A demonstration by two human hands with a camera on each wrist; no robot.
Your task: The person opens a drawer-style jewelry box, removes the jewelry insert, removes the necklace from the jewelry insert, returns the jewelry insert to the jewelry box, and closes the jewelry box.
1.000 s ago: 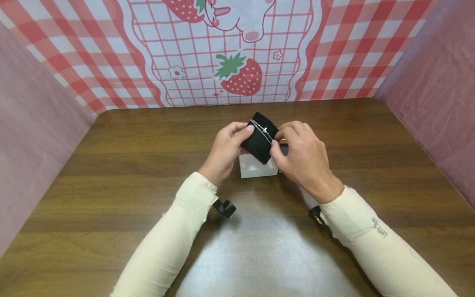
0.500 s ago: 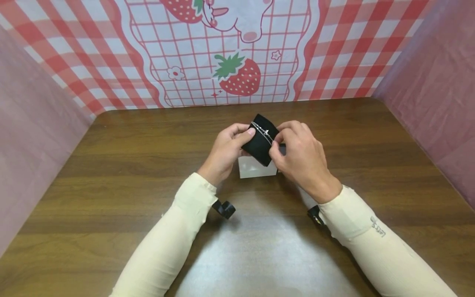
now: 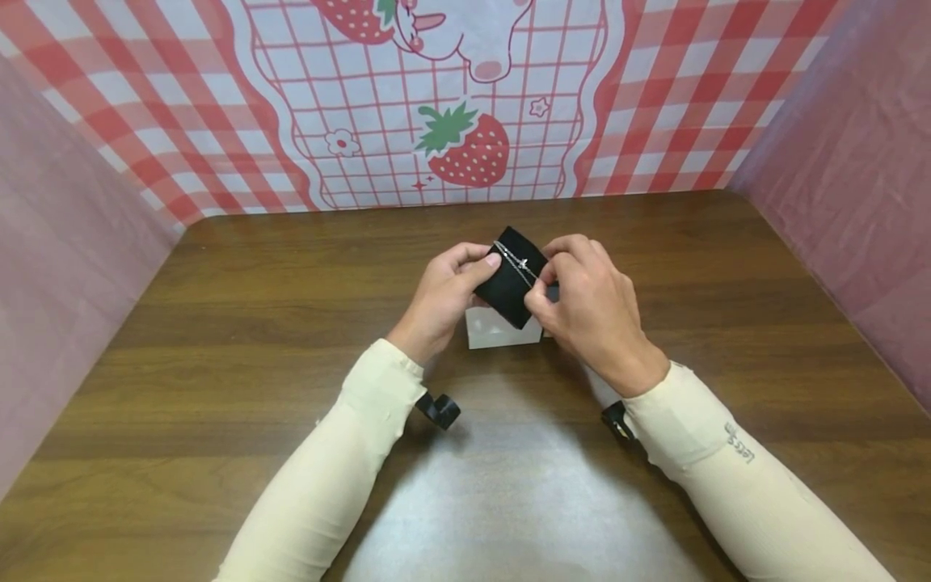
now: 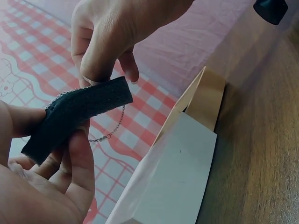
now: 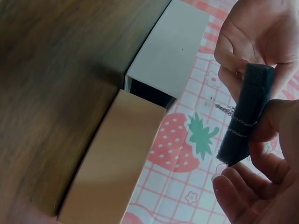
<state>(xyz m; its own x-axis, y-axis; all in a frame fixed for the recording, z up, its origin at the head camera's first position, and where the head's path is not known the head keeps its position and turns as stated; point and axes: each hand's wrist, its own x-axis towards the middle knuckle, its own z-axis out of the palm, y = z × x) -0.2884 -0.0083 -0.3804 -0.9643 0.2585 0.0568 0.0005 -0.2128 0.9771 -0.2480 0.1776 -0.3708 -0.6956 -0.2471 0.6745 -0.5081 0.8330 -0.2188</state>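
Note:
A black padded jewelry cushion (image 3: 502,291) tilts in mid-air in the head view. Wrapped round it is a thin silver chain bracelet (image 3: 520,263) with a small charm; a loop of chain hangs below the cushion in the left wrist view. My left hand (image 3: 440,295) grips the cushion's left side, thumb on its front and fingers behind. At the right edge, my right hand (image 3: 592,303) pinches the chain between thumb and forefinger against the cushion. In the right wrist view, the bracelet (image 5: 240,122) runs under my right thumb. Its exact hold on the chain is partly hidden.
Below the cushion, a white box (image 3: 502,330) stands on the brown wooden table (image 3: 291,404). A tan box part (image 5: 117,158) adjoins it in the right wrist view, with a dark interior showing between. A strawberry-patterned cloth (image 3: 465,153) hangs behind the table.
The cushion has sunk slightly in the head view. My right thumb and forefinger have shifted a little along the chain at its right edge. The left hand keeps its grip.

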